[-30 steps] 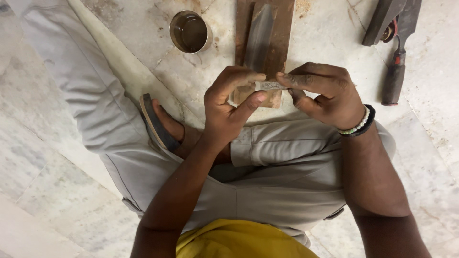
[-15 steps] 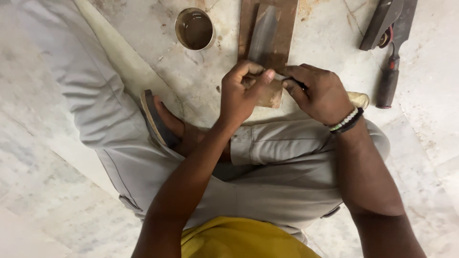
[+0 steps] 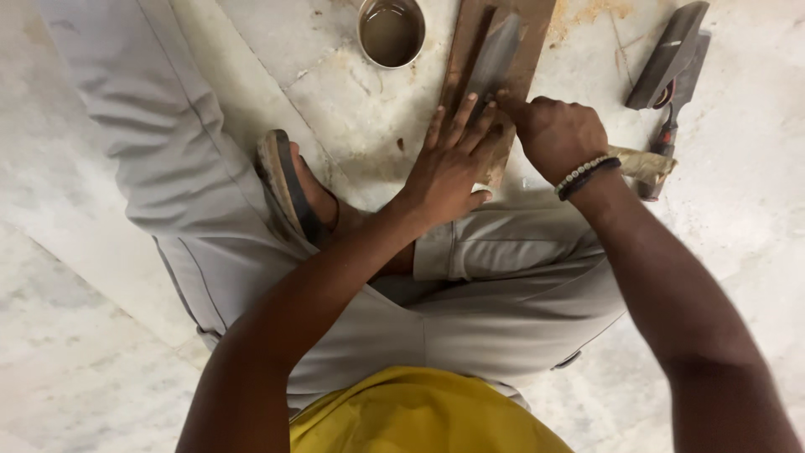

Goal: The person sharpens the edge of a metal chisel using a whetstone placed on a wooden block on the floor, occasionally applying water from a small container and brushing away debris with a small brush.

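Note:
I sit on a marble floor with a long wooden board in front of my knees. A grey sharpening stone lies on it. My left hand rests flat on the near end of the board, fingers spread and pressing down beside the stone. My right hand, with a beaded bracelet on the wrist, is closed in a fist right next to those fingertips. It pinches a small metal blade against the stone. The blade itself is almost wholly hidden under the fingers.
A round metal cup of murky water stands left of the board. At the far right lie a dark flat tool and a red-handled tool. A tan handle-like object lies behind my right wrist. My sandalled foot is tucked in at left.
Both hands have come down from holding the small blade in the air to the board. The left hand's fingers have opened flat. The view has shifted closer.

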